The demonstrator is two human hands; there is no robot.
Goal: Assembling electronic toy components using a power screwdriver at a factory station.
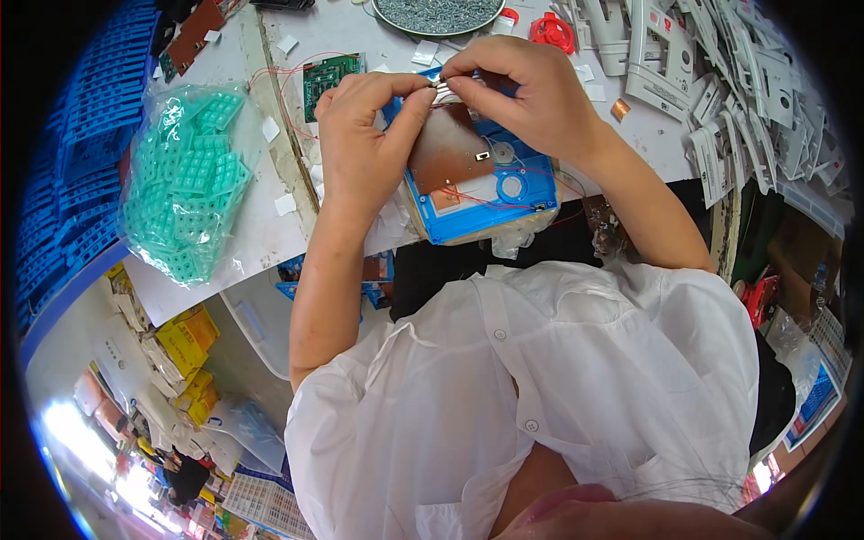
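My left hand [367, 126] and my right hand [526, 94] meet over the far edge of a blue plastic housing [432, 230]. Thumb and forefinger of each are pinched together, the fingertips almost touching. Something small and partly silvery shows between them, too hidden to name. Below my fingers a brown circuit board [453, 148] lies tilted over the housing, its near edge toward me. Thin red wires run from it to the housing's right side. A round opening in the housing [513, 186] shows beside the board. My right hand hides the far right corner of the housing.
Left of my left arm lies a clear bag of green keypads [187, 184], with stacked blue plastic parts [76, 153] beyond. A green circuit board [329, 79] is near my left hand. Behind stand a dish of screws [438, 13] and a red ring-shaped part [552, 33]. White panels [661, 63] pile up right.
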